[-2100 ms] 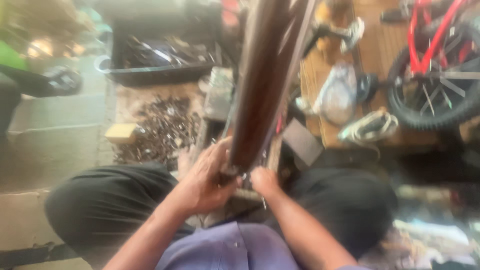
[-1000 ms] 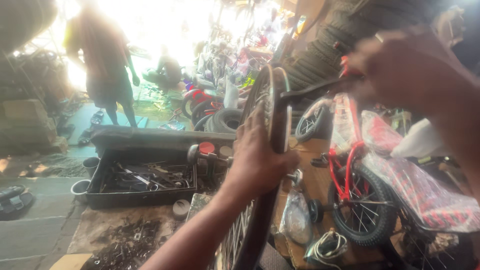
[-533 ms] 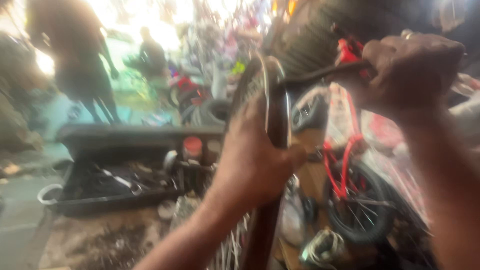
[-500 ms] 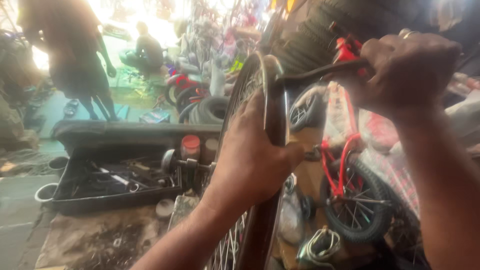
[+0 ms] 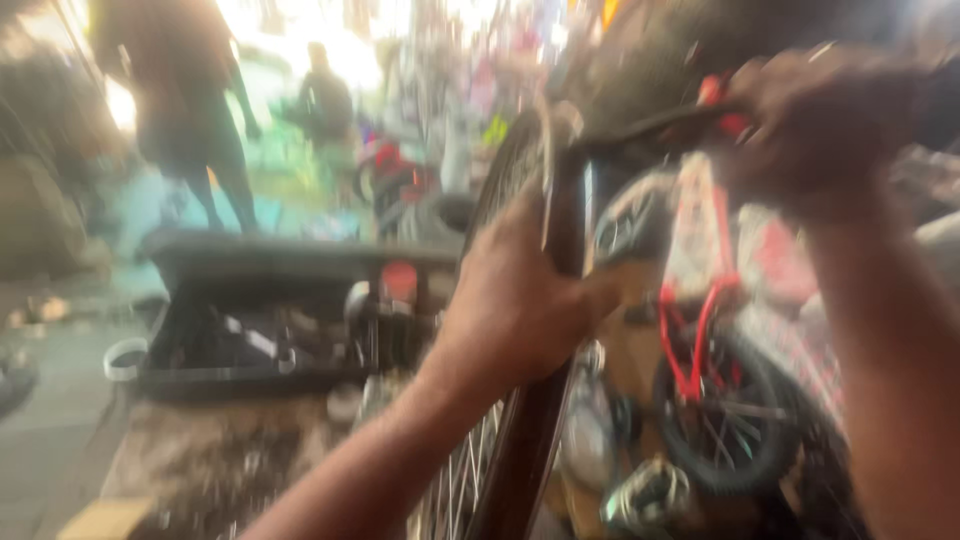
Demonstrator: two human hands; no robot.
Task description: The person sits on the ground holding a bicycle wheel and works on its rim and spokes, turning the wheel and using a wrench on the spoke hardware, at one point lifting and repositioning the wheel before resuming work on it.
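A spoked bicycle wheel (image 5: 535, 410) with a dark tyre stands upright in front of me, its edge toward the camera. My left hand (image 5: 520, 300) is wrapped around the tyre and rim near the top. My right hand (image 5: 815, 125) is up at the right, closed around the handle of a dark lever tool (image 5: 640, 130) whose tip reaches the top of the rim. The picture is blurred by motion.
An open black toolbox (image 5: 250, 320) with tools lies on the ground at the left. A small red bicycle (image 5: 720, 350) stands behind the wheel on the right. Two people (image 5: 190, 110) stand at the back left among more bicycles. Scattered small metal parts cover the ground below.
My view swung up from my lap to the top of the wheel. Both hands went up with it, the right one taking the lever at the rim. In the last half second little moved.
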